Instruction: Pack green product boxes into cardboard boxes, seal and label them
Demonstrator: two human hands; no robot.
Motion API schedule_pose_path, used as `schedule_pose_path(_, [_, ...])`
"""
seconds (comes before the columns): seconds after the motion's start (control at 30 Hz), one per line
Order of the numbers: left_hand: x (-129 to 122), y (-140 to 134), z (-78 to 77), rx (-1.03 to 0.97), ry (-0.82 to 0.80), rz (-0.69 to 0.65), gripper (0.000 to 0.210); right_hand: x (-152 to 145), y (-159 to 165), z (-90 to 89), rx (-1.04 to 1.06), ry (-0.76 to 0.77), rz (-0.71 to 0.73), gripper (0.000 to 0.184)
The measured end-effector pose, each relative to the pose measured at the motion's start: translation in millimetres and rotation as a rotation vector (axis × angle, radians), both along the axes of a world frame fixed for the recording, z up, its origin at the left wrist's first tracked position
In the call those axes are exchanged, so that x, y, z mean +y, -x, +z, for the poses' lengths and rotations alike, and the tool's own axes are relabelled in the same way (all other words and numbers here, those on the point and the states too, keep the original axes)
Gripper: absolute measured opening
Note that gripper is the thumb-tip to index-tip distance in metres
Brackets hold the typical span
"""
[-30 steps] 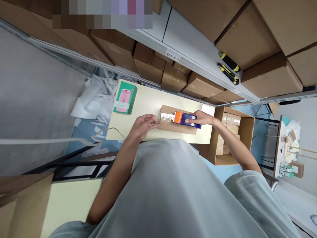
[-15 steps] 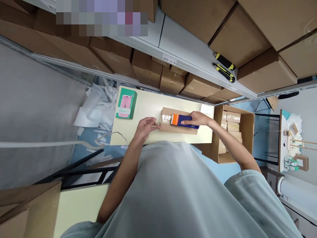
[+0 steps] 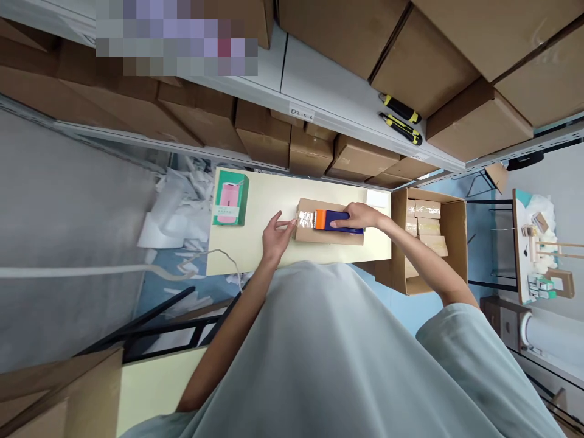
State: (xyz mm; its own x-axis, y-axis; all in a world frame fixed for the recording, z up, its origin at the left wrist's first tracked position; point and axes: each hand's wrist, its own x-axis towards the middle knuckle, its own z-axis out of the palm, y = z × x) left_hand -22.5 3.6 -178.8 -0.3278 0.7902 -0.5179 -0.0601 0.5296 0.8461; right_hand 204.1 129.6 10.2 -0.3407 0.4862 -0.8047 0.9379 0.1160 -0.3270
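A small cardboard box point(image 3: 305, 234) lies on the pale yellow table point(image 3: 269, 188), with a shiny strip of clear tape point(image 3: 305, 219) over its left end. My right hand point(image 3: 362, 215) is wrapped round a blue and orange tape dispenser point(image 3: 336, 220), whose toothed orange end rests over the box top beside the tape. At the box's left end is my left hand point(image 3: 277, 237), fingers apart, with fingertips touching or very close to the tape's end. Nothing shows in its palm.
A green box with a pink picture point(image 3: 230, 198) stands at the table's left. Right of the table, a large open carton point(image 3: 456, 243) holds several small taped boxes. Two utility knives point(image 3: 401, 118) lie on the shelf above, among cardboard boxes. A white cord point(image 3: 223, 251) hangs at the left.
My left hand has turned more upright, its fingers now spread at the box's left edge. My right hand and the tape dispenser have hardly moved on the box. The view has shifted slightly.
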Motion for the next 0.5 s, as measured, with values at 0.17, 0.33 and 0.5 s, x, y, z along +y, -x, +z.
schedule_pose_path(0.17, [-20.4,-16.2,13.5,0.146,-0.278,-0.283,0.081,0.4,2.0,-1.1,-0.02,0.0,0.024,0.073])
schedule_pose_path(0.33, [-12.7,-19.5,21.0,0.332,-0.339,-0.668,0.144,0.7,4.2,0.0,-0.04,0.005,0.041,0.072])
schedule_pose_path(0.5, [27.1,-16.7,30.4,0.634,-0.427,-0.955,0.164,-1.3,4.7,2.3,-0.055,-0.015,0.039,0.071])
